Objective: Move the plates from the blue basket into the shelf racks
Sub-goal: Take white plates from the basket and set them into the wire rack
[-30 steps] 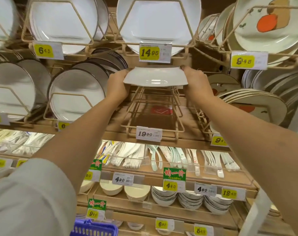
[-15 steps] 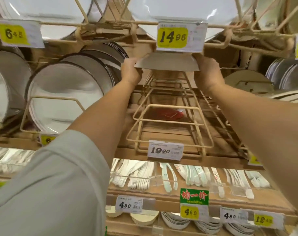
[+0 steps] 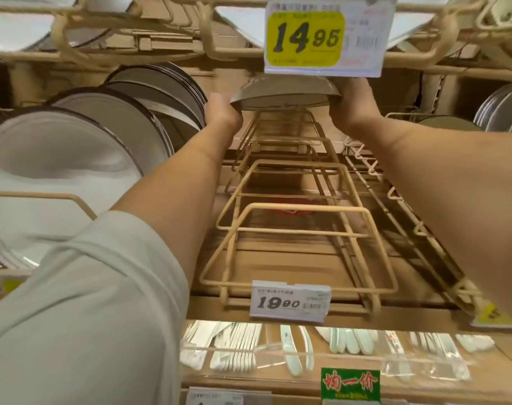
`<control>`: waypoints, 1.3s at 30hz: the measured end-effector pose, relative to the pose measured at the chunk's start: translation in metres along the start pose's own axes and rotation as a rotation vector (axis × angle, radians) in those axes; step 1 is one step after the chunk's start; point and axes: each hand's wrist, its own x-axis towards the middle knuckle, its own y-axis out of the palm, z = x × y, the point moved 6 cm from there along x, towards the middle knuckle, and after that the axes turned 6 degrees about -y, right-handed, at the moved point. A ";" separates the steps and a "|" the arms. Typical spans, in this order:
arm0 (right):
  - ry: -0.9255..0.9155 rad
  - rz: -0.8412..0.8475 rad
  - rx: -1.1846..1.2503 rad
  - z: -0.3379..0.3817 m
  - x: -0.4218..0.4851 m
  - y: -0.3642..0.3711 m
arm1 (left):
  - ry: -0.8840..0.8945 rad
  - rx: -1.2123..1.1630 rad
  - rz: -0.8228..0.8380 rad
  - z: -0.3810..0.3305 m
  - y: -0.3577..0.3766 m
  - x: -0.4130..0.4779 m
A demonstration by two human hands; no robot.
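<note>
Reaching deep into the shelf, the person holds one plate [image 3: 284, 93] at the far end of the bare wire rack [image 3: 295, 217], just under the upper shelf's yellow price tag [image 3: 322, 36]. The left hand [image 3: 221, 112] grasps the plate's left edge and the right hand [image 3: 352, 103] its right edge; the fingers are mostly hidden behind it. Whether the plate touches the rack wires I cannot tell.

Risks, as I judge them:
- Little headroom. The top rim could catch the upper shelf's wire or the tag and twist in the grasp.
- The rack's hoops are widely spaced. If the plate is let go before it sits between them, it could tip forward or slide down the slope.
- The left forearm passes just beside the dark-rimmed plates [image 3: 73, 171] leaning in the next rack, and a nudge might shift them.

Plate: pale, shallow, in shadow, tilted with its underside and foot ring toward me. Its upper edge is hidden behind the tag.
</note>
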 end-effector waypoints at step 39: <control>0.613 0.144 0.113 -0.079 0.025 0.076 | -0.046 0.393 0.119 0.027 0.036 0.030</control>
